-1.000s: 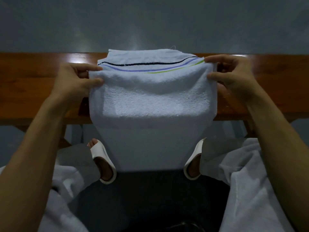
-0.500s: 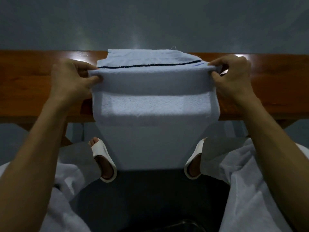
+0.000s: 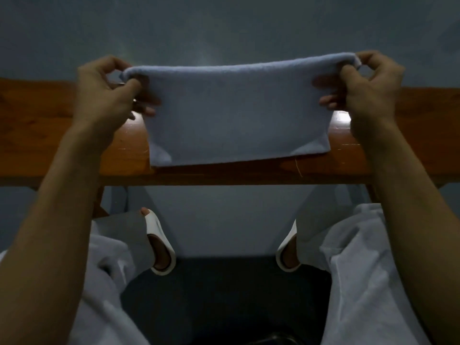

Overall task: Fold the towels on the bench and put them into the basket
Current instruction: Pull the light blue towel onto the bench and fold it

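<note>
Nearest, at six o'clock, a dark floor patch point(image 3: 224, 295) lies between the person's knees in white trousers point(image 3: 361, 270). Just beyond, a left sandal point(image 3: 160, 245) sits at seven o'clock and a right sandal point(image 3: 288, 255) at five o'clock. Farther out, the wooden bench point(image 3: 37, 135) runs from nine to three o'clock. Over its middle, at twelve o'clock, hangs the folded pale blue towel point(image 3: 236, 113). Its lower edge is low over the seat near the front edge of the bench; contact cannot be told. The left hand point(image 3: 104, 95) pinches the top fold's corner at ten o'clock, and the right hand point(image 3: 368, 88) pinches the corner at two o'clock. Grey floor point(image 3: 224, 26) lies beyond.
</note>
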`<state>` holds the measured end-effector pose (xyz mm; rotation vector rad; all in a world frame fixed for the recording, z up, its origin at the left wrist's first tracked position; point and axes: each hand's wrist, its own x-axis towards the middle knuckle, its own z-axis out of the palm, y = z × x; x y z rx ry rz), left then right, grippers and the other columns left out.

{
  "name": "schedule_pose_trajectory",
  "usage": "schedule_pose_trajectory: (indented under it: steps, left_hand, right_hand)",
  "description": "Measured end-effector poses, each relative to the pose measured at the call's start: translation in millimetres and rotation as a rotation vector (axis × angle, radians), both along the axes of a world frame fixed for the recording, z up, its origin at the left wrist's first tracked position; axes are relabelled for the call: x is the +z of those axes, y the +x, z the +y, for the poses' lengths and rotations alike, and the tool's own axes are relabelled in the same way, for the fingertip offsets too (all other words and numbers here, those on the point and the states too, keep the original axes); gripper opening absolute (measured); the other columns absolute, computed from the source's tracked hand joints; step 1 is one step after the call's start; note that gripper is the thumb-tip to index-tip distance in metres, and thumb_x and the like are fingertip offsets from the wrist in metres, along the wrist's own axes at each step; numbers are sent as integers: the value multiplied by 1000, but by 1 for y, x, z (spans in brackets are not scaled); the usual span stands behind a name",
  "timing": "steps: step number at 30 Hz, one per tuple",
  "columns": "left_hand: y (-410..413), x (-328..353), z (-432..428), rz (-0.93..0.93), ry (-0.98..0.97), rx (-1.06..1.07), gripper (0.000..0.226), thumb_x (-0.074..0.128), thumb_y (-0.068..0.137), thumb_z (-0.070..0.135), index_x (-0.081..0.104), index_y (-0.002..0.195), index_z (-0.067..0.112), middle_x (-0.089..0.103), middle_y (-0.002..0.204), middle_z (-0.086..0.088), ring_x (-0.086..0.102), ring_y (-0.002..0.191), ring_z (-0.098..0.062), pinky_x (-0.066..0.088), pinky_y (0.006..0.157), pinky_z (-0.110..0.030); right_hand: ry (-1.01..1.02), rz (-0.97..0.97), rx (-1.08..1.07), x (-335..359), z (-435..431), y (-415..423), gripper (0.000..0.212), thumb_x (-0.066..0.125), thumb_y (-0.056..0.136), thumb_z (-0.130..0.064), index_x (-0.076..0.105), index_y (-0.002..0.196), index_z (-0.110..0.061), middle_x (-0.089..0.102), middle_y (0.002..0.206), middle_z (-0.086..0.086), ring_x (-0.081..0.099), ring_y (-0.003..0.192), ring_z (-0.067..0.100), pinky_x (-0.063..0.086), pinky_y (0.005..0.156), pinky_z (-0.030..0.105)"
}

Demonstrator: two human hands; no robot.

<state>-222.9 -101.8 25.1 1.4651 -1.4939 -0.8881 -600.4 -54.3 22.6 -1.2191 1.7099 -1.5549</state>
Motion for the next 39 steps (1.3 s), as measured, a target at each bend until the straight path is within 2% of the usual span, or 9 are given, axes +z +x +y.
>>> schedule_pose_trajectory:
  steps: [6,9,12,15,23,27,30,34,39]
  left_hand:
    - [-8,22,-3,362,-160,-60,9,60,95,16,57,98,24,73,100,-3,75,103,-29,57,73,-35]
    - [-1,20,5,500,-18,-27,15,56,98,37,65,98,24,76,110,-4,74,107,-26,53,73,-25]
    - [1,-4,11,300,269,121,14,67,96,30,67,102,17,72,121,-15,77,89,-25,52,63,-24]
    - [2,-29,21,-15,549,78,26,75,91,17,67,112,3,72,109,-16,72,60,-13,54,52,-21]
    - [2,-35,11,-493,553,53,40,80,86,42,59,99,11,68,89,-7,69,52,-19,50,43,-28]
    - [3,-51,-1,-801,375,233,65,78,79,61,56,116,12,65,114,-16,65,100,-36,57,83,-50]
    - [-21,-54,-1,-768,142,210,65,68,93,52,48,140,10,52,140,-18,52,127,-37,47,102,-50]
    - [-71,-57,15,-665,-153,-74,56,53,104,43,45,151,12,49,153,-14,43,142,-32,36,116,-47]
    - [-105,-91,21,-769,-169,-317,62,26,111,48,14,166,22,12,173,-3,3,160,-21,10,129,-48]
  right_hand:
    - [-236,-493,213,23,-14,-1,10,62,88,-15,60,92,-6,70,86,14,72,93,35,58,86,48]
    - [-193,-450,239,19,-5,-13,16,74,81,-27,71,75,-13,67,82,7,69,90,30,58,82,45]
    - [88,-190,234,-1,8,-23,21,91,69,-32,77,65,-18,71,72,2,66,83,31,62,78,48]
    - [569,115,331,-15,23,-27,20,88,72,-25,79,80,-9,77,84,10,74,74,28,63,66,27]
    - [916,387,210,-16,15,-24,33,81,87,-35,70,83,-4,71,80,10,70,66,23,59,65,33]
    - [758,630,-56,-29,1,-23,36,77,85,-42,69,76,-9,72,81,10,69,76,26,57,74,38]
    - [483,749,-142,-35,-9,-2,29,69,90,-43,67,91,-14,64,91,2,60,87,20,44,76,31]
    - [207,845,76,-53,-18,59,55,53,92,-52,62,126,-10,61,131,13,54,124,32,40,104,39]
    - [173,982,437,-81,-11,122,59,41,104,-22,28,161,-12,20,170,8,12,158,30,14,126,56]
